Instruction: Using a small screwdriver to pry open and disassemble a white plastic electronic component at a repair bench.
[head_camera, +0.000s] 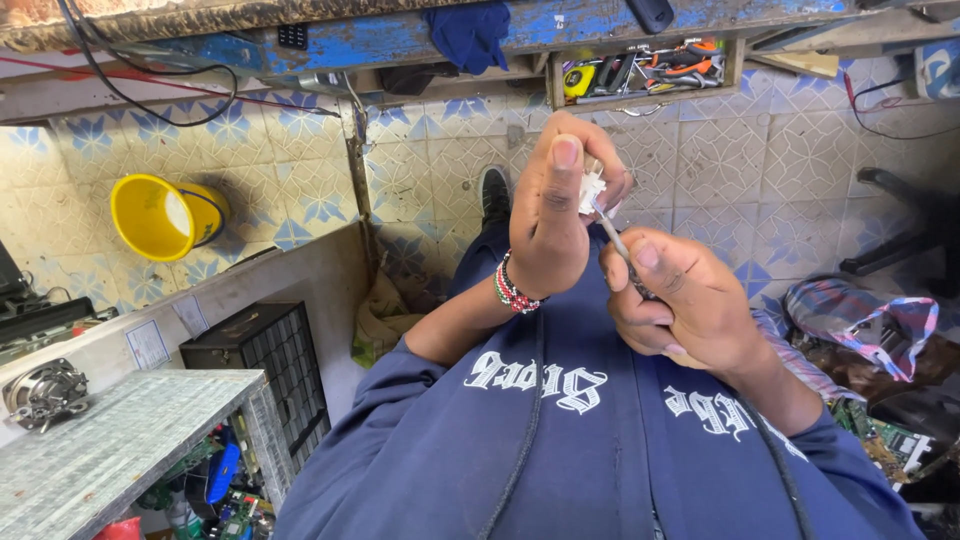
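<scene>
Far left of the head view: a metal motor part (44, 393) sits on the pale worktop (110, 450), with a yellow bucket (163, 216) on the patterned tile floor (780, 170) beyond it and a dark crate of small drawers (262, 350) just beside the worktop. Circuit boards (225, 500) lie below. Centre: the left hand (553, 215), beaded bracelet (513, 288) at the wrist, is closed around a small white plastic part (592, 187), pinched between thumb and fingers in front of the chest, over the blue hoodie (560, 440). Just right of it, the right hand (680, 300) is closed on a thin metal tool (612, 232), likely a small screwdriver; its tip meets the white part from below. Both hands nearly touch. Judgement on doing it well: keep the tool shaft in line with the seat in the part, hold the part firmly with the thumb clear of the tip, and press lightly so the tip does not slip toward the left fingers; bracing the two hands against each other should steady it. Above, an open tool drawer (640, 72) under the blue bench edge holds pliers. Far right: plaid cloth (870, 325) and a green board (890, 445).
</scene>
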